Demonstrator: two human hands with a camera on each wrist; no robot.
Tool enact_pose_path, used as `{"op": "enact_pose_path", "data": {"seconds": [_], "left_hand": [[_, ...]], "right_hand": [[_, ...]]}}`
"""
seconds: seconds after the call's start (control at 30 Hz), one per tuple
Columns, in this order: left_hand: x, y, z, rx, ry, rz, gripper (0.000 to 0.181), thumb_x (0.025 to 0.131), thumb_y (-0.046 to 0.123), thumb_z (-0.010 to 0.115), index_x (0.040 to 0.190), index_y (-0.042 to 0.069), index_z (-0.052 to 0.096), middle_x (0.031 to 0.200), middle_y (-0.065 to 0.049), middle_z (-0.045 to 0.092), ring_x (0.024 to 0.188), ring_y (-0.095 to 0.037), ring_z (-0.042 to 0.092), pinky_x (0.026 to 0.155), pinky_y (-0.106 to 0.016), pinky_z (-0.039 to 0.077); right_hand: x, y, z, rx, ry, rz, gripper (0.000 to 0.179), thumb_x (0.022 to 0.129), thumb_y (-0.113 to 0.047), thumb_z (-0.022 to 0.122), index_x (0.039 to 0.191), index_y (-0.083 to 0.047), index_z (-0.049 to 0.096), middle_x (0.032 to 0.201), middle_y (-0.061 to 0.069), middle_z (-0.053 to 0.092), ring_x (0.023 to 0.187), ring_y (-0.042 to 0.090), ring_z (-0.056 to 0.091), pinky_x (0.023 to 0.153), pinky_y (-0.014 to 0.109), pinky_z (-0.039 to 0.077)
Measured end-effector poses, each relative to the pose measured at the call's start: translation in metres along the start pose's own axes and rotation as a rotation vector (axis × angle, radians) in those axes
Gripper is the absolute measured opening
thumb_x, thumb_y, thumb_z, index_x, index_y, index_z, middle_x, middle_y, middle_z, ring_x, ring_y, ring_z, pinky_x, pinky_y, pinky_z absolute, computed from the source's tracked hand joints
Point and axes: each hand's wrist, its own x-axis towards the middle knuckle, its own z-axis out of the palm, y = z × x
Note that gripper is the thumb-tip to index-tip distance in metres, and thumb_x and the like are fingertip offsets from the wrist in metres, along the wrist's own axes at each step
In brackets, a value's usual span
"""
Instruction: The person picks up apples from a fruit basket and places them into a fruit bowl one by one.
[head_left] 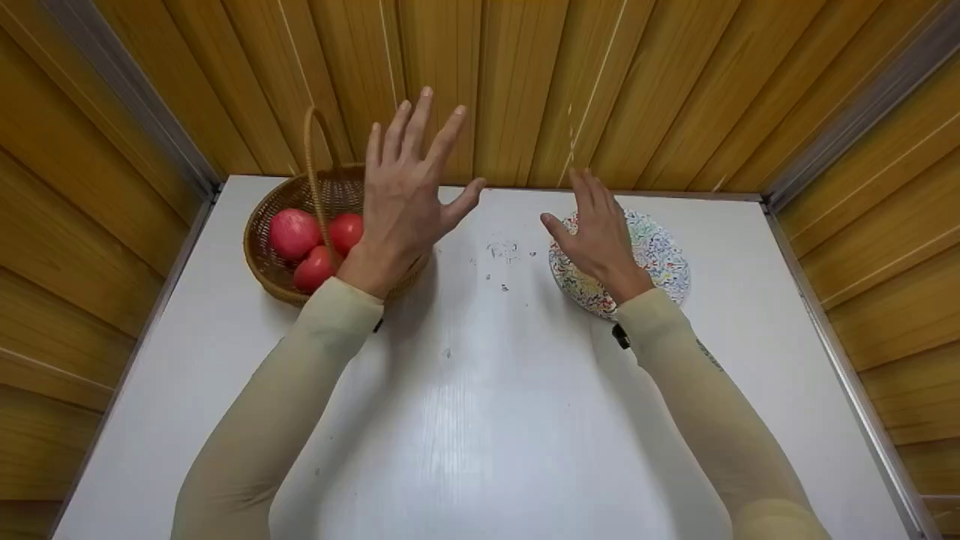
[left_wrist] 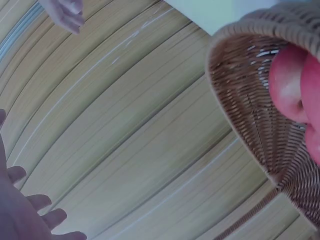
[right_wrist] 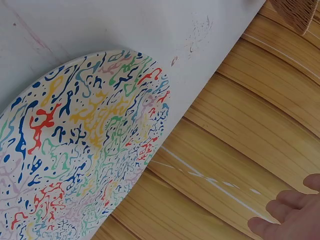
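Left hand (head_left: 409,191) over the basket (head_left: 341,191), fingers spread wide! Right hand (head_left: 604,232), fingers together, thumb out, above the plate (head_left: 660,255), right of the basket. Red fruit (head_left: 294,234) inside the basket; a careless left sweep could snag its handle (head_left: 311,161), spilling it.

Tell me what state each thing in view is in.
Red fruit: three showing, apparently whole.
Basket: upright, holding the fruit.
Plate: lying flat, nothing visible on it.
Table: marked with dark specks.
Left grip: fingers spread, holding nothing.
Right grip: thumb apart, holding nothing.
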Motion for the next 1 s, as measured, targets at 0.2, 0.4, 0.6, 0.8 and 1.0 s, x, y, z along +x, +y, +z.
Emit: {"op": "enact_pose_path", "data": {"seconds": [0.2,0.4,0.6,0.8,1.0], "left_hand": [[-0.013,-0.015,-0.023,-0.004,0.101,0.004,0.071,0.101,0.057,0.062,0.160,0.018,0.050,0.167,-0.019,0.038,0.152,-0.040,0.036,0.126,-0.062,0.016],[-0.019,-0.025,-0.039,-0.013,0.158,0.004,0.070,0.101,0.055,0.062,0.159,0.018,0.051,0.167,-0.018,0.039,0.153,-0.040,0.034,0.128,-0.058,0.006],[-0.029,-0.041,-0.054,0.008,0.178,-0.028,0.070,0.102,0.056,0.060,0.160,0.019,0.049,0.167,-0.017,0.038,0.154,-0.040,0.032,0.128,-0.060,0.005],[-0.037,-0.061,-0.074,0.040,0.174,-0.120,0.071,0.102,0.059,0.055,0.161,0.020,0.048,0.169,-0.015,0.036,0.157,-0.037,0.029,0.128,-0.057,0.001],[-0.045,-0.081,-0.091,0.045,0.209,-0.206,0.074,0.100,0.061,0.054,0.160,0.019,0.050,0.170,-0.013,0.036,0.158,-0.035,0.027,0.129,-0.053,-0.002]], "right_hand": [[-0.005,-0.005,0.002,-0.002,0.000,-0.029,0.089,0.105,-0.060,0.053,0.170,-0.008,0.021,0.175,0.016,0.019,0.160,0.038,0.018,0.129,0.057,0.013],[-0.007,-0.005,0.002,0.010,0.022,-0.042,0.086,0.106,-0.057,0.054,0.169,-0.007,0.025,0.174,0.017,0.023,0.159,0.038,0.021,0.129,0.057,0.015],[-0.008,-0.007,0.004,0.020,0.026,-0.060,0.084,0.106,-0.056,0.054,0.168,-0.005,0.027,0.173,0.018,0.025,0.159,0.038,0.020,0.130,0.055,0.013],[-0.007,-0.012,0.009,0.028,0.035,-0.073,0.083,0.106,-0.055,0.054,0.167,-0.004,0.031,0.171,0.020,0.027,0.159,0.038,0.021,0.130,0.053,0.011],[-0.007,-0.019,0.011,0.039,0.035,-0.080,0.084,0.107,-0.055,0.053,0.167,-0.002,0.029,0.172,0.020,0.027,0.160,0.038,0.019,0.131,0.051,0.007]]}}
